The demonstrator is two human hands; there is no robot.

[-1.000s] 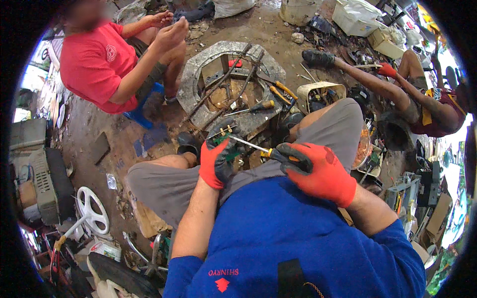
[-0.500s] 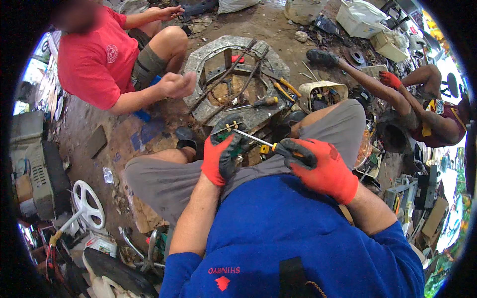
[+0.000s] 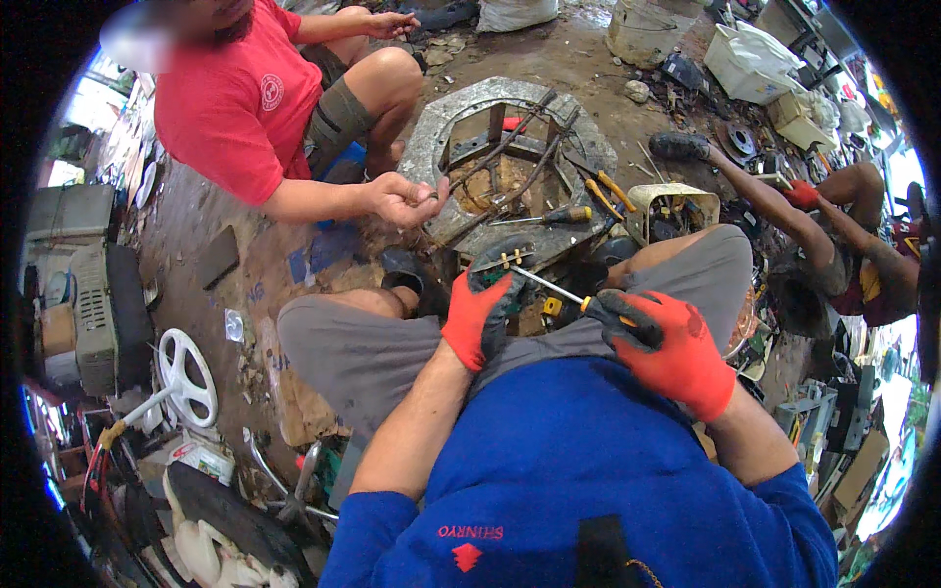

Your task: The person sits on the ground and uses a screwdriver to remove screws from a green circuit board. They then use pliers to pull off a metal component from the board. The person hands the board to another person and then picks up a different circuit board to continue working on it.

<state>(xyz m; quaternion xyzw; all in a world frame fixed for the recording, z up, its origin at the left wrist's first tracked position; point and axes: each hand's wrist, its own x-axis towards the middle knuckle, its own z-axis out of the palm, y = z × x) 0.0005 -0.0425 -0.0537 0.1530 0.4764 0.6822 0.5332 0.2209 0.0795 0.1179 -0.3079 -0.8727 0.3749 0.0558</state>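
My left hand (image 3: 478, 318), in a red glove with a dark palm, is closed on a small metal strip with brass-coloured terminals (image 3: 512, 258). My right hand (image 3: 674, 345), gloved alike, grips the yellow-and-black handle of a screwdriver (image 3: 551, 285). The screwdriver's shaft points left, and its tip meets or nearly meets the strip; contact is too small to make out. Just beyond my hands stands an octagonal stone-like ring (image 3: 438, 132) with dark bars across it. On its near side rests another screwdriver (image 3: 569, 214), beside yellow-handled pliers or cutters (image 3: 616, 193).
A co-worker in a red shirt (image 3: 221, 118) crouches at left, one hand (image 3: 407, 199) near the ring. At right sits another person with a red glove (image 3: 804, 194). A cream container (image 3: 720, 199) of scrap stands by my knee. A white wheel (image 3: 186, 377) lies among clutter at left.
The view has shifted, so the scene sits farther right and slightly lower. The co-worker's near hand has turned and its fingers have shifted. My hands keep nearly the same hold.
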